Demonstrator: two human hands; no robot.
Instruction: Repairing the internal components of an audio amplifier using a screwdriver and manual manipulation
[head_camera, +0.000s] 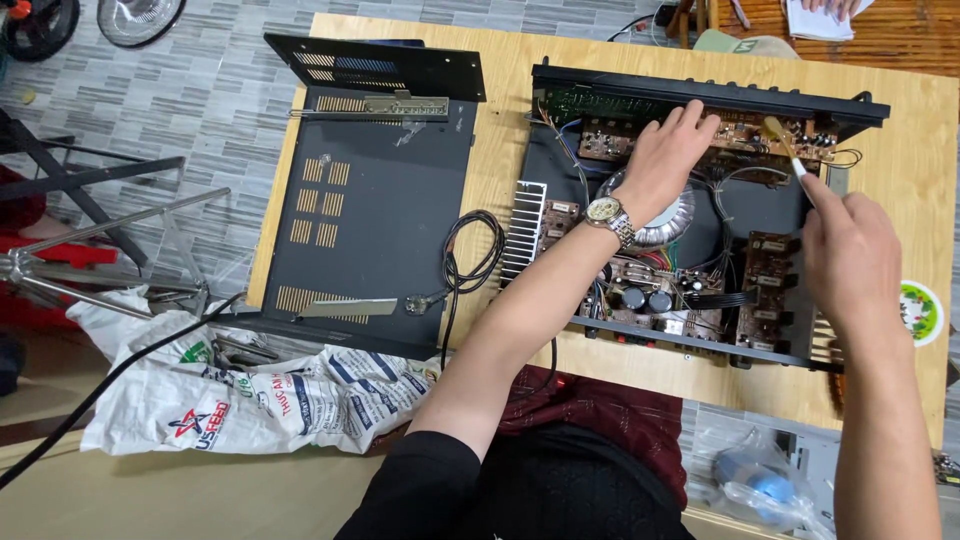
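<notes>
Amplifier chassis (640, 205) w/ lid off: left hand (660, 150) flat, open, bracing rear board, right hand (850, 250) pinching small brush (785, 145); cleaning step, next needs light strokes.

My left hand (660, 160) reaches out toward twelve o'clock, forearm bare and running up from the black sleeve near six. The palm faces down, fingers (690, 115) spread a little and pressed flat, wrist slightly bent (a metal watch sits on it, dial up). My right hand (850, 255) comes in from five o'clock, forearm also bare, back of the hand toward me. Its fingers are pinched together at about eleven o'clock, closed on a thin brush (790, 150).
</notes>
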